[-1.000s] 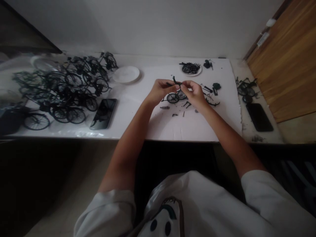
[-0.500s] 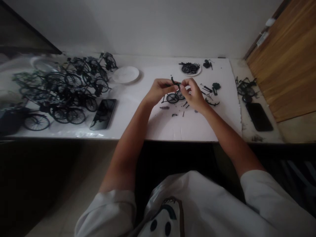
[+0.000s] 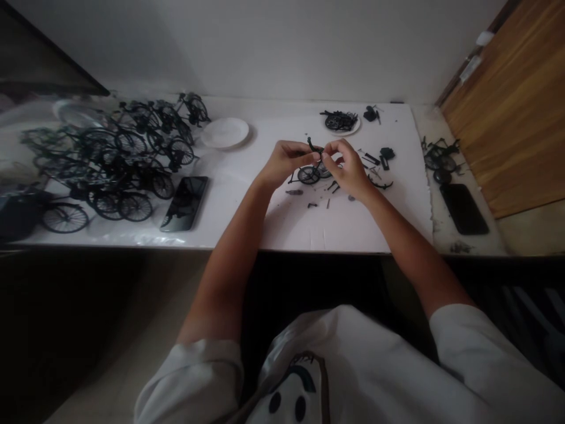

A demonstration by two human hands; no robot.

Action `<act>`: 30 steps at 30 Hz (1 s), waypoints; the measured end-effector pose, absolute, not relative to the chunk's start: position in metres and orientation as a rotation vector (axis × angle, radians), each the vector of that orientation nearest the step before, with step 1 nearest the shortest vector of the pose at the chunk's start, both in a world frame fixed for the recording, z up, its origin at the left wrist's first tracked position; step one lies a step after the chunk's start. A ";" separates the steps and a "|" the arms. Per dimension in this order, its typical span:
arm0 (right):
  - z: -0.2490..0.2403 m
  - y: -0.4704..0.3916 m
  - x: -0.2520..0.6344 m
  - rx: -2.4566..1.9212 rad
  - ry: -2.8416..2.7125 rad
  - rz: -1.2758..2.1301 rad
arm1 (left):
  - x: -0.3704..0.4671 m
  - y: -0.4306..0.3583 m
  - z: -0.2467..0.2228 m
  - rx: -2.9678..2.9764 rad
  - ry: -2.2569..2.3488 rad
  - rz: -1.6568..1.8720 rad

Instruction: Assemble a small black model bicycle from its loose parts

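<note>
Between my two hands is a dark piece of a model bicycle (image 3: 312, 144), its curved end sticking up past my fingers. My left hand (image 3: 289, 161) pinches it from the left with thumb and forefinger. From the right, my right hand (image 3: 345, 165) closes thumb and forefinger on the same piece; the exact grip point is hidden. Just below the fingers are spoked wheels (image 3: 308, 175); whether they are joined to the held piece I cannot tell. Small loose parts (image 3: 312, 205) lie on the white board (image 3: 286, 229) under and around my hands.
Many dark model bicycles (image 3: 128, 153) crowd the left side. Beside them are a white plate (image 3: 226, 133) and a phone (image 3: 185, 203). A small plate of wheels (image 3: 341, 121) stands at the back. Black parts (image 3: 386, 154) lie right of my hands; another dark phone (image 3: 464, 209) lies farther right.
Both hands stay in nearly the same place, still pinching the bicycle piece. Its upright end looks very slightly shifted; otherwise little differs.
</note>
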State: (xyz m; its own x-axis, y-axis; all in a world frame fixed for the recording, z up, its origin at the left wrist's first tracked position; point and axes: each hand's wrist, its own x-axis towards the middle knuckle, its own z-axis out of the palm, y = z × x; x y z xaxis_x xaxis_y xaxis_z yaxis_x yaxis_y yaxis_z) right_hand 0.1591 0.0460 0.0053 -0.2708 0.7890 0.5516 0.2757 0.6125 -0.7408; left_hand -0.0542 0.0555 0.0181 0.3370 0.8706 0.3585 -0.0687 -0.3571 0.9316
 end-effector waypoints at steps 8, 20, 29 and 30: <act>0.006 0.050 0.165 -0.861 -1.873 0.603 | -0.055 0.058 0.015 1.572 0.748 1.225; 0.003 0.050 0.165 -0.866 -1.915 0.696 | -0.057 0.060 0.013 1.591 0.727 1.189; 0.008 0.045 0.161 -0.870 -1.850 0.707 | -0.055 0.057 0.017 1.582 0.701 1.197; 0.008 0.045 0.161 -0.871 -1.840 0.714 | -0.055 0.057 0.017 1.578 0.703 1.198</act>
State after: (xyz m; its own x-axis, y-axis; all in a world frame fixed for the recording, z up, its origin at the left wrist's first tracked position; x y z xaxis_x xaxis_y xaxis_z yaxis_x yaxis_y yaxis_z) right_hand 0.1608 0.0448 0.0075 -0.3004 0.8107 0.5025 0.2595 0.5764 -0.7748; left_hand -0.0554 0.0573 0.0174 0.3423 0.8695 0.3561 -0.1126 -0.3383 0.9343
